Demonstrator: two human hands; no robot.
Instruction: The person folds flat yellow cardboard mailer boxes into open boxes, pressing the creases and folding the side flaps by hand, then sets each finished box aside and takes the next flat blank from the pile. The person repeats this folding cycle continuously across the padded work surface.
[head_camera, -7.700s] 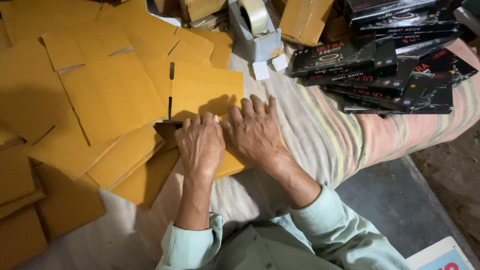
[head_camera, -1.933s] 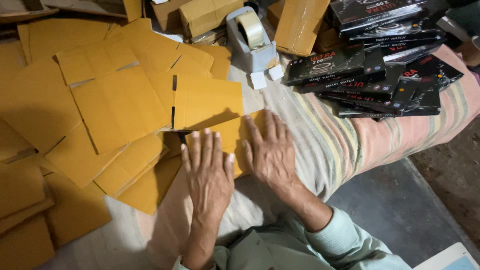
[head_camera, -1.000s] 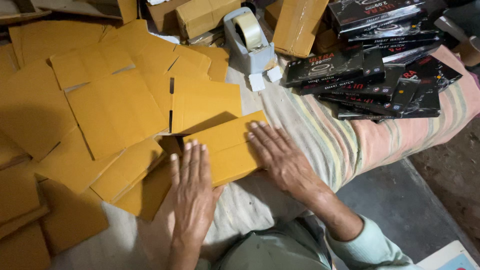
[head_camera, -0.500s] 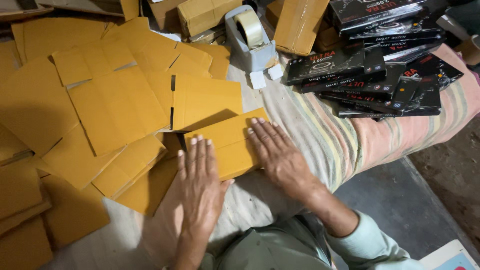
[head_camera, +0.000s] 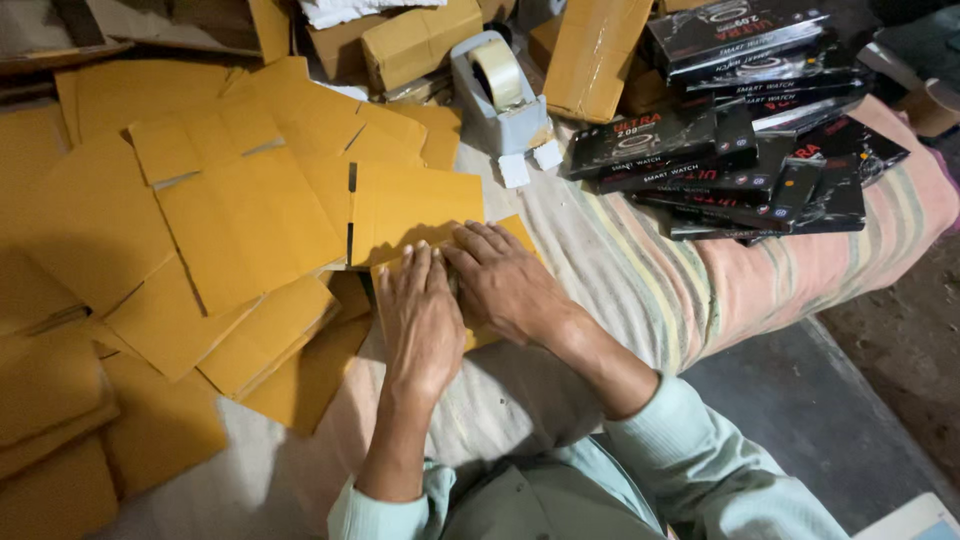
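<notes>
While both hands lie flat and open, palms down, the left hand (head_camera: 418, 318) and the right hand (head_camera: 510, 285) press side by side on a flat yellow-brown cardboard piece (head_camera: 515, 232) that rests on the striped cloth of the bed (head_camera: 640, 300), gripping nothing. That piece is mostly hidden under the palms; only its far corner and edges show. The step in hand looks like flattening or creasing the cardboard, and a next move would likely call for the fingers to curl under an edge to lift or fold it. Just beyond the fingertips lie more flat yellow cardboard sheets (head_camera: 250, 225), overlapping and spread to the left. Farther off stands a grey tape dispenser (head_camera: 497, 95), with a stack of black product boxes (head_camera: 740, 130) to the right.
</notes>
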